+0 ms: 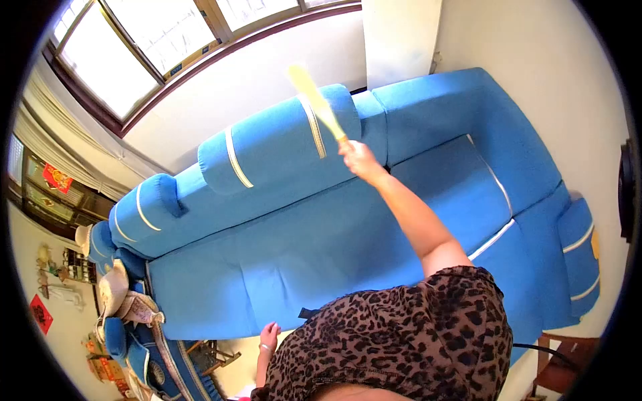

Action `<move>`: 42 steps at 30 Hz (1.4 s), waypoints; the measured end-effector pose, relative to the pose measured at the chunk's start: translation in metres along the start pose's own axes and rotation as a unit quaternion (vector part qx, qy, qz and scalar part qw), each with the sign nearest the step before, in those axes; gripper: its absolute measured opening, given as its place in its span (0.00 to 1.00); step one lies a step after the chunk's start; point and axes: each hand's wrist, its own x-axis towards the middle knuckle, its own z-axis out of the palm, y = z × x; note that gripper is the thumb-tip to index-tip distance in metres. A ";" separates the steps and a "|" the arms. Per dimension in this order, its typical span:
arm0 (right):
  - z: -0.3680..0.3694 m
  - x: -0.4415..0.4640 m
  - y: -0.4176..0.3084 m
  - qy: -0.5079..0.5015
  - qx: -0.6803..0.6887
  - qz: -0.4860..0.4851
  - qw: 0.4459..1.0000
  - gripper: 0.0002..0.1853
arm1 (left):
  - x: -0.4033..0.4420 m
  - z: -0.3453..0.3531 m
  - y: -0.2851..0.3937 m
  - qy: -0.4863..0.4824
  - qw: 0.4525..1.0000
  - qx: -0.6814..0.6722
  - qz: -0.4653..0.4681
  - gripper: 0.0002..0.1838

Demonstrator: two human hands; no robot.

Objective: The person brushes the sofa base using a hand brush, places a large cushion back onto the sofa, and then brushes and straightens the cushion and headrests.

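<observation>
My right hand [362,161] is raised in front of the sofa's backrest, its fingers wrapped round the handle of a long yellow duster [315,99]. The duster points up and to the left, its far end blurred against the white wall. Behind it is a blue back cushion [277,137] with pale stripes; whether the two touch I cannot tell. Low on the left, my left hand [269,335] hangs near the front edge of the blue sofa seat [287,257]. Its fingers are loosely bent and slightly apart, with nothing visible in them.
The sofa's corner section [528,144] bends round on the right. A window [160,40] is above the backrest. Hats [115,287] lie piled at the left end, near a dark folding stool [212,356]. A brown wooden chair [565,364] stands at the lower right.
</observation>
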 end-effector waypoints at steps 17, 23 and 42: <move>-0.219 0.086 0.090 0.289 -0.400 0.192 0.848 0.26 | -0.114 0.056 0.118 0.146 0.984 0.046 0.085 0.19; -0.124 0.087 0.067 0.034 -0.487 0.035 0.872 0.25 | -0.067 0.089 0.158 0.040 0.971 0.165 0.167 0.20; -0.291 0.119 0.107 0.324 -0.313 0.224 0.864 0.28 | -0.064 0.073 0.056 0.060 0.996 -0.001 0.065 0.22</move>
